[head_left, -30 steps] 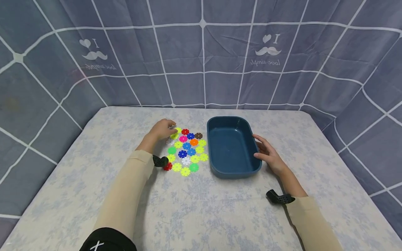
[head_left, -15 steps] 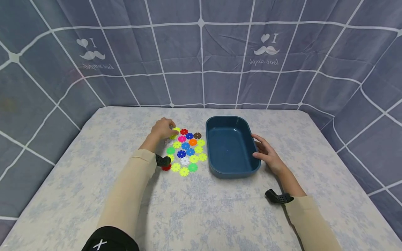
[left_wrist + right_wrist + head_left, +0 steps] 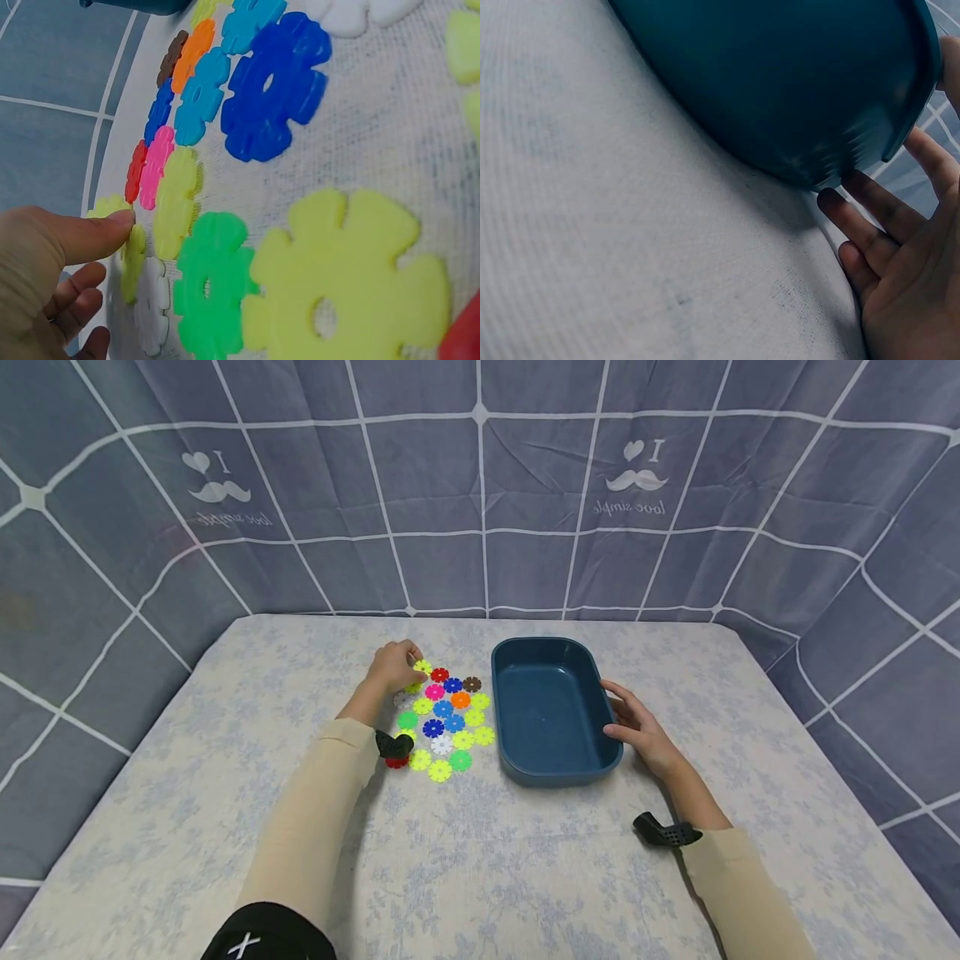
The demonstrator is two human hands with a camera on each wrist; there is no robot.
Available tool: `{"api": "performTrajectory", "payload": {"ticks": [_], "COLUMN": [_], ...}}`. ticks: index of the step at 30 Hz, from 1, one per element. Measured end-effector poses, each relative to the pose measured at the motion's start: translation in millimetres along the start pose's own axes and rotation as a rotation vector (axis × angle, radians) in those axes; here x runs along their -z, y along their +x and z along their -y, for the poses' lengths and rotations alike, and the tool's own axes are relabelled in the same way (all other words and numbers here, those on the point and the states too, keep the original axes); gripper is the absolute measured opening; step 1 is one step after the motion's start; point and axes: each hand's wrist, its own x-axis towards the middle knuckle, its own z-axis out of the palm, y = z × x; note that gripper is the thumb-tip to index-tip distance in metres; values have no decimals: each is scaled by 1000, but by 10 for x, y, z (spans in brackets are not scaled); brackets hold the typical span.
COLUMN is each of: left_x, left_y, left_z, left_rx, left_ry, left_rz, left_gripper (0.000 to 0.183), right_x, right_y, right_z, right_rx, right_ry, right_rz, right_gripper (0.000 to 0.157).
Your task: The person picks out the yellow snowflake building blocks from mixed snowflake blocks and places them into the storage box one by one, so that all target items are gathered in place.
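In the head view my left hand (image 3: 393, 667) is at the far left end of a patch of colourful flower-shaped plastic discs. Its thumb and forefinger close on the edge of a yellow flower-shaped disc (image 3: 423, 667); in the left wrist view the thumb hides the forefinger. A second yellow disc (image 3: 133, 264) lies just under the thumb, beside a white disc (image 3: 152, 306) and a green disc (image 3: 213, 289). My right hand (image 3: 643, 732) holds the right side of a deep blue plastic bin (image 3: 551, 774), thumb over the rim, fingers against the outer wall in the right wrist view.
The other discs, such as a dark blue disc (image 3: 433, 728) and an orange disc (image 3: 461, 700), lie flat and close together left of the bin. A pale patterned cloth covers the table (image 3: 480, 877). A grey-blue curtain (image 3: 420, 477) stands behind the table.
My left hand barely shifts at the yellow disc, and its wrist moves slightly right over the near-left discs. The right hand and the bin keep their places.
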Motion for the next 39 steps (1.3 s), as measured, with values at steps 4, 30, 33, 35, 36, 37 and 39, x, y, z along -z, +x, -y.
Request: {"api": "performTrajectory", "payload": {"ticks": [4,30,33,35,36,37,39], "left_x": [-11,-22,-7,3,9,12,11], "left_y": [-21,-17,-37,-54,-61,-65,-71], "left_z": [0,-72,-123,-159,-177,-195,-224], "left_rx": [-16,-66,-77,-88,-90,-94,-109], "left_ry": [-62,-137,-144,-148,-154,-159,-165], "left_rz": [7,-85,-81,-82,-81,-81,-82], "left_gripper": [28,22,22,23,23,23,24], "right_x": [-6,-5,-3,-3,-3,-2,1], "right_y": [-4,3,1,0,0,0,0], "right_z": [5,1,-6,-7,-7,-8,-6], "right_rx": [-2,-25,-25,-23,-23,-24,-28], "right_ry": [0,-12,-19,-21,-21,-22,-22], "right_rz": [-4,-18,-17,-15,-15,-14,-17], "right_gripper": [69,69,69,69,69,69,69]}}
